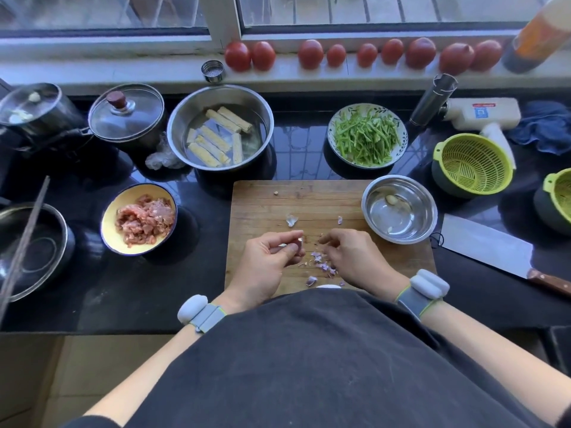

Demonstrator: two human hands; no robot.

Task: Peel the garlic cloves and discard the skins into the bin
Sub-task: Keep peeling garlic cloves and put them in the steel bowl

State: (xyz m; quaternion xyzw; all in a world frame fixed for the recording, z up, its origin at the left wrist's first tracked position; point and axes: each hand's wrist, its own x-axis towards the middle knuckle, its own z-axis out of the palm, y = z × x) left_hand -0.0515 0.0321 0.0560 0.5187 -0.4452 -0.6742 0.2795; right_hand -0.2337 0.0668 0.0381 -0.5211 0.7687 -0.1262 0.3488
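Note:
My left hand (265, 264) holds a garlic clove (297, 244) with purplish skin between thumb and fingers, above the wooden cutting board (265, 205). My right hand (355, 257) hovers just to its right with fingers curled, its fingertips close to the clove; whether they pinch a bit of skin is unclear. Purple and white garlic skins (321, 264) lie scattered on the board under and between the hands, and one larger white skin piece (291, 220) lies farther back. A small steel bowl (374, 211) on the board's right corner holds a peeled clove (391, 199). No bin is in view.
A cleaver (485, 245) lies right of the board. Around it stand a yellow bowl of minced meat (139, 217), a steel bowl of soaking tofu sticks (221, 131), a plate of green strips (367, 134), green colanders (472, 163), pots (126, 115) and tomatoes (310, 54) on the sill.

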